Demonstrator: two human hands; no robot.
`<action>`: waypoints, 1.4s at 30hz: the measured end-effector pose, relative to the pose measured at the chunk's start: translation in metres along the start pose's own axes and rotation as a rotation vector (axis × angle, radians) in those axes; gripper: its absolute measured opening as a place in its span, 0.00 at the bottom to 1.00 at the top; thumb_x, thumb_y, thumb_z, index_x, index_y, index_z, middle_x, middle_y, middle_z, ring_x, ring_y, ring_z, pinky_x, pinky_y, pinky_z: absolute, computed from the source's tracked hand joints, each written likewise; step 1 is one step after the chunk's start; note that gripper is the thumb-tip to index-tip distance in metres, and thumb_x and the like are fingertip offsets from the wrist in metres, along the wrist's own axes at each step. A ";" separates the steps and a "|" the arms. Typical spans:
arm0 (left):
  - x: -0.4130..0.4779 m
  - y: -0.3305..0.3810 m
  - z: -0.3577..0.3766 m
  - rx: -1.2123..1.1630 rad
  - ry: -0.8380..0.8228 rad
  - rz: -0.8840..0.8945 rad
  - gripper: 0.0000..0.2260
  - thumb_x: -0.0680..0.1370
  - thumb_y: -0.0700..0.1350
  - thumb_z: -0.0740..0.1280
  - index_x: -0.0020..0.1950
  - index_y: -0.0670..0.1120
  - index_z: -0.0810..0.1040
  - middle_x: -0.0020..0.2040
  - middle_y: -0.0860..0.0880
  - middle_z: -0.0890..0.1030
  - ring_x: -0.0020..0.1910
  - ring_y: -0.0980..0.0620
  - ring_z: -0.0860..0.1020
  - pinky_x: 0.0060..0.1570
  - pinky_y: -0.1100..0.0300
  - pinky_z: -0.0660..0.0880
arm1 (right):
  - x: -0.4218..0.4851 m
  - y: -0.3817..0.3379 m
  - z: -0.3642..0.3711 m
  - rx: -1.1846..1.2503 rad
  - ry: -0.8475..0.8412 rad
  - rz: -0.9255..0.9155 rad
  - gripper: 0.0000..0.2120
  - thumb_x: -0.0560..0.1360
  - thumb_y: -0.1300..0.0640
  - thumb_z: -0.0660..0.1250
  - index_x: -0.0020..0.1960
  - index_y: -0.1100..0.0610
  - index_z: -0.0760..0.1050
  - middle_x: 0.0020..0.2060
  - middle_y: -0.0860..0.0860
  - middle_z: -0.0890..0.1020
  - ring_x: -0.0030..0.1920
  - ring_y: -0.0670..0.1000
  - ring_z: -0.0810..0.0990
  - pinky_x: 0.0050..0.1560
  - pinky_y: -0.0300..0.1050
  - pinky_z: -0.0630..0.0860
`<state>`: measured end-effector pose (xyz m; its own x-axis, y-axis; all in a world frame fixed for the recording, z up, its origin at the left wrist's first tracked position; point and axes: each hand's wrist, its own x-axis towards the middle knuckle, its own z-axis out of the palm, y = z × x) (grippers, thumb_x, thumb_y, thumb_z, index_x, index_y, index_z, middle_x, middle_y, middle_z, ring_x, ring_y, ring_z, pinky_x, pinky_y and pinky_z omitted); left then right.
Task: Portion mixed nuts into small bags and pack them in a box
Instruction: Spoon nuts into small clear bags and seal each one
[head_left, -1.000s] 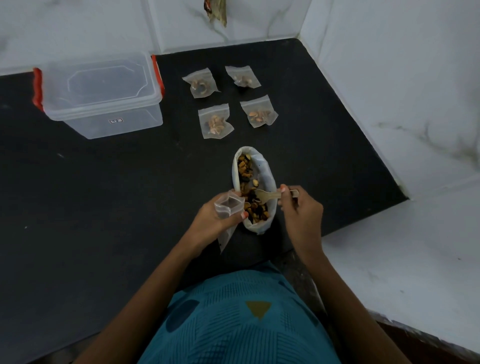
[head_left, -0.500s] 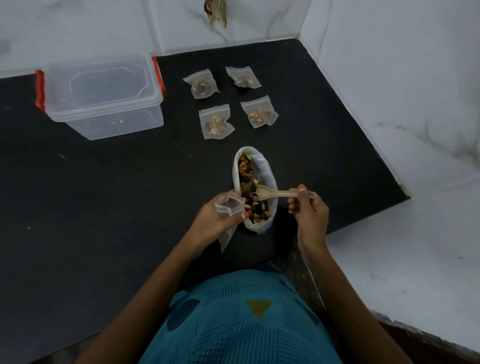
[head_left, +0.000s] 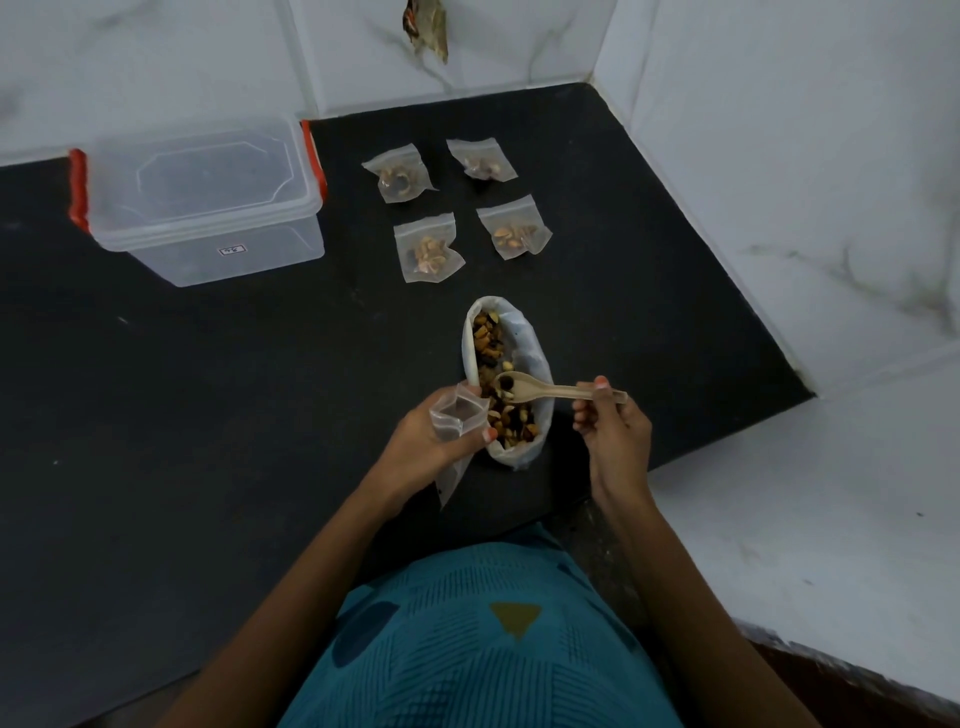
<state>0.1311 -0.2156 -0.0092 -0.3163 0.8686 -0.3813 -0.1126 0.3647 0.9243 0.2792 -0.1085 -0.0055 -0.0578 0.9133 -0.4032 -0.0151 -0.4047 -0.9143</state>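
Leftmost, on the black counter (head_left: 208, 415), a clear plastic box (head_left: 202, 208) with red side clips sits lidded against the white tiled wall; a small label shows on its front face. Contents hard to judge through the lid — looks bare inside, not certain.

Right of the box, well apart from it: four small filled bags (head_left: 452, 202) lying flat in two rows of two, each with a few nuts showing through the plastic.

Centre, nearer the person: left hand (head_left: 441, 436) closed around an empty small bag (head_left: 457, 415), pinching it so the mouth stands open and faces up, just beside the big bag. Bag's lower end trails below the palm.

Touching that hand's fingertips on the right: large open bag of mixed nuts (head_left: 506, 384), rim rolled down, resting on the counter.

Above its middle, a pale spoon (head_left: 540, 388) held level, bowl over the nuts with a few pieces in it.

Right hand (head_left: 613, 431) grips the spoon's handle end between thumb and fingers.
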 end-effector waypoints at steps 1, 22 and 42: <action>0.000 0.000 0.000 -0.003 -0.004 0.000 0.18 0.72 0.43 0.71 0.59 0.56 0.73 0.54 0.62 0.75 0.55 0.65 0.73 0.49 0.70 0.70 | 0.000 -0.002 -0.001 0.021 -0.001 0.010 0.10 0.78 0.58 0.60 0.43 0.58 0.76 0.32 0.50 0.76 0.31 0.42 0.73 0.37 0.35 0.72; 0.000 0.000 0.000 -0.018 -0.016 0.006 0.17 0.72 0.42 0.71 0.54 0.59 0.73 0.54 0.60 0.76 0.56 0.63 0.74 0.52 0.67 0.71 | -0.002 -0.003 -0.003 -0.546 -0.061 -0.692 0.07 0.77 0.63 0.62 0.44 0.54 0.74 0.33 0.46 0.76 0.34 0.39 0.75 0.38 0.31 0.71; 0.001 -0.001 0.000 -0.017 -0.016 -0.006 0.16 0.72 0.42 0.70 0.53 0.60 0.73 0.54 0.61 0.75 0.56 0.63 0.73 0.53 0.67 0.71 | 0.013 -0.004 -0.002 -0.571 -0.308 -0.746 0.14 0.75 0.55 0.59 0.47 0.64 0.77 0.40 0.50 0.78 0.40 0.37 0.77 0.43 0.26 0.71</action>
<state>0.1306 -0.2152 -0.0105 -0.3004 0.8720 -0.3865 -0.1303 0.3639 0.9223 0.2810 -0.0953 -0.0071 -0.4874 0.8404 0.2368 0.3258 0.4266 -0.8437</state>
